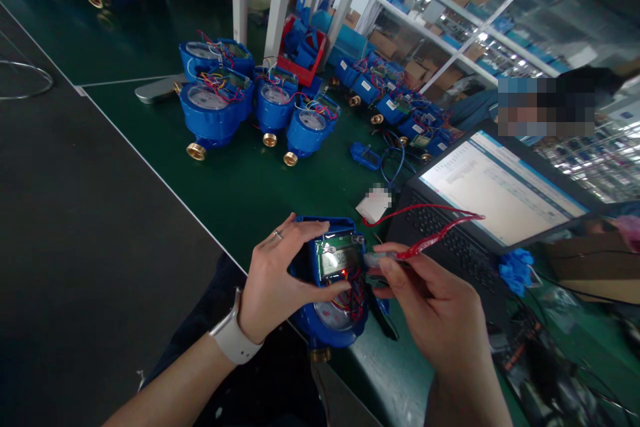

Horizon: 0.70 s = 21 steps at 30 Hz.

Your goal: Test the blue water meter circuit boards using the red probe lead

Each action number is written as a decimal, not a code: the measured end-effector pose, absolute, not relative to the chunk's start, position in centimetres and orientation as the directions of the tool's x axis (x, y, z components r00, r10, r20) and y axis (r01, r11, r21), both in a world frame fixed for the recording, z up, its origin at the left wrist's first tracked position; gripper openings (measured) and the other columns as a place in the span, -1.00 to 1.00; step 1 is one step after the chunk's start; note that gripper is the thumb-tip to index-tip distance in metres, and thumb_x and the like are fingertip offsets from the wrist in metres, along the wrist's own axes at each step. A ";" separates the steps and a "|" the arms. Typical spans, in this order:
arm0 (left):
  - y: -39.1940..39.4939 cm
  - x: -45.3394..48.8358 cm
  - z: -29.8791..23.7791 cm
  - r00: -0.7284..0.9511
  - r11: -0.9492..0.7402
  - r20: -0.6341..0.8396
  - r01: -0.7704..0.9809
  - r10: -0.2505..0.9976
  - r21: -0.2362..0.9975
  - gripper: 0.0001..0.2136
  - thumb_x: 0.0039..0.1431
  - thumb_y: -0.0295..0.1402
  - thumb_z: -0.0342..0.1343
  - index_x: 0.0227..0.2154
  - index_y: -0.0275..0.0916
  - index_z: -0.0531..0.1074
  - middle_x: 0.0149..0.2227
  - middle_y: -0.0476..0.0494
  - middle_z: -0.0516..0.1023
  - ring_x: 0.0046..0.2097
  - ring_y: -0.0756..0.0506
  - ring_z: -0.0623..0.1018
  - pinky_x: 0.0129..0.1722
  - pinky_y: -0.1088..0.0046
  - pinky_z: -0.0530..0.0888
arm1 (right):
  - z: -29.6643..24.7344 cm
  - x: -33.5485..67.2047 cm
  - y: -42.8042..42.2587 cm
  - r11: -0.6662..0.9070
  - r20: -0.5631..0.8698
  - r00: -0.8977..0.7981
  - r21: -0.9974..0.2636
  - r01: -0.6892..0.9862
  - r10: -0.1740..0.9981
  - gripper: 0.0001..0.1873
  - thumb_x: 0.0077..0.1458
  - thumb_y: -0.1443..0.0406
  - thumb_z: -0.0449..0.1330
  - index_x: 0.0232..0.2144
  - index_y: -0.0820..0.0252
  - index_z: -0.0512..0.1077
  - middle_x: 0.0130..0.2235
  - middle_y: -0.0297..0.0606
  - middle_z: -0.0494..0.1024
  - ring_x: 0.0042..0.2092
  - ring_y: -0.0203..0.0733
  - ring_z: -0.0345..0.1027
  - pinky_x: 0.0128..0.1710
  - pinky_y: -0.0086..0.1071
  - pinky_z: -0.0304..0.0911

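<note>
My left hand (280, 277) is wrapped round a blue water meter (333, 280) at the near edge of the green bench, with the thumb by its lit display. The meter's lid is open, showing a circuit board and red wires above the dial. My right hand (430, 310) pinches a small probe (380, 259) with a red cable (430, 227) against the meter's right side. The cable loops back over the laptop keyboard.
An open laptop (495, 193) stands to the right. Several blue meters with brass fittings (260, 107) sit farther back, more of them in a row (400, 113) by a red bin (300, 53). A black mat (75, 213) lies left. Another person is behind the laptop.
</note>
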<state>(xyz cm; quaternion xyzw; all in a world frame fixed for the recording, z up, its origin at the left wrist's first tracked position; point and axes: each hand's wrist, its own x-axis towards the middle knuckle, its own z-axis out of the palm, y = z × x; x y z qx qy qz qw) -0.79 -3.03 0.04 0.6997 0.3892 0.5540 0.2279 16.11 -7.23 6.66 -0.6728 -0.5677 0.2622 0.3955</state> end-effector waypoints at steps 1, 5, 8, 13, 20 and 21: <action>-3.0 -0.8 0.0 0.083 -0.593 0.598 0.293 0.797 0.750 -0.45 -0.20 -0.28 0.43 -0.10 -0.24 0.37 -0.14 -0.22 0.62 -0.08 -0.18 0.60 0.13 0.08 0.41 | 6.7 16.1 -7.2 -0.039 0.099 0.214 -0.828 0.560 0.972 -0.83 0.12 0.21 0.19 -0.28 0.14 0.53 -0.40 -0.34 0.58 -0.40 -0.25 0.53 -0.50 -0.47 0.54; -3.0 -0.7 0.1 0.083 -0.585 0.589 0.285 0.804 0.759 -0.45 -0.20 -0.27 0.43 -0.10 -0.22 0.38 -0.14 -0.21 0.62 -0.08 -0.19 0.60 0.13 0.07 0.42 | 6.6 16.3 -7.2 -0.015 0.121 0.200 -0.821 0.570 0.972 -0.82 0.12 0.20 0.19 -0.28 0.15 0.53 -0.40 -0.32 0.58 -0.41 -0.24 0.53 -0.51 -0.46 0.54; -3.1 -0.8 0.1 0.085 -0.583 0.586 0.289 0.806 0.759 -0.45 -0.19 -0.26 0.42 -0.10 -0.22 0.38 -0.13 -0.21 0.62 -0.07 -0.20 0.60 0.13 0.06 0.41 | 6.5 16.6 -7.1 0.013 0.125 0.156 -0.818 0.575 0.980 -0.82 0.12 0.20 0.21 -0.28 0.15 0.53 -0.40 -0.33 0.59 -0.40 -0.23 0.54 -0.50 -0.47 0.54; -3.1 -0.9 0.0 0.082 -0.569 0.574 0.299 0.815 0.766 -0.49 -0.17 -0.24 0.41 -0.11 -0.21 0.40 -0.14 -0.19 0.62 -0.07 -0.22 0.60 0.12 0.06 0.43 | 6.5 17.0 -6.8 0.041 0.129 0.105 -0.799 0.600 0.986 -0.81 0.15 0.22 0.16 -0.27 0.17 0.53 -0.39 -0.31 0.59 -0.37 -0.21 0.55 -0.49 -0.46 0.55; -3.0 -0.8 0.0 0.079 -0.575 0.581 0.297 0.810 0.762 -0.47 -0.18 -0.23 0.41 -0.11 -0.22 0.40 -0.14 -0.21 0.62 -0.06 -0.23 0.59 0.12 0.03 0.41 | 6.4 17.2 -6.8 0.076 0.139 0.060 -0.796 0.601 0.988 -0.81 0.17 0.20 0.16 -0.27 0.16 0.52 -0.36 -0.32 0.58 -0.38 -0.26 0.54 -0.48 -0.49 0.54; -3.0 -0.9 0.0 0.078 -0.573 0.579 0.300 0.812 0.763 -0.47 -0.18 -0.23 0.41 -0.11 -0.22 0.40 -0.14 -0.21 0.61 -0.06 -0.23 0.59 0.12 0.03 0.41 | 6.4 17.2 -6.8 0.073 0.136 0.061 -0.799 0.597 0.989 -0.80 0.17 0.20 0.16 -0.27 0.16 0.52 -0.34 -0.31 0.58 -0.37 -0.25 0.54 -0.47 -0.48 0.54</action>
